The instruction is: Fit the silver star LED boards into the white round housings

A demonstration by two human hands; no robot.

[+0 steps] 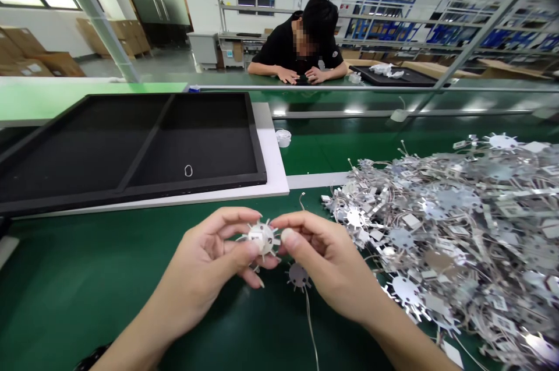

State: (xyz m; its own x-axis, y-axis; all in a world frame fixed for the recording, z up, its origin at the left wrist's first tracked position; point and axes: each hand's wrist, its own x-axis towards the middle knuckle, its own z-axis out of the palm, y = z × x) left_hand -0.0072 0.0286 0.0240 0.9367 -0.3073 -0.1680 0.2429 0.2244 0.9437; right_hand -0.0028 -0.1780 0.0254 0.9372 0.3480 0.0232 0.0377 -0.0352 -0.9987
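A small white spiked disc [262, 239] sits at the centre of the frame, slightly below the middle. The left hand [248, 243] has it pinched between thumb and fingers. The right hand [290, 231] comes in with thumb and index finger close together at the disc's right edge; whether they clamp a prong cannot be told. Just below, between the 2 hands, is a grey spiked disc [299, 275], with a thin cable [311, 324] running to the bottom edge. Under everything spreads the green tabletop [87, 278]. A heap of metal parts [454, 225] fills the right side. At left, a black framed panel [205, 144] bearing 1 small pale loop [188, 170] lies on a white board [273, 167]; a white roll [283, 138] is just beside the board. At upper centre, a co-worker [301, 39] leans over another bench, both hands on a dark item.
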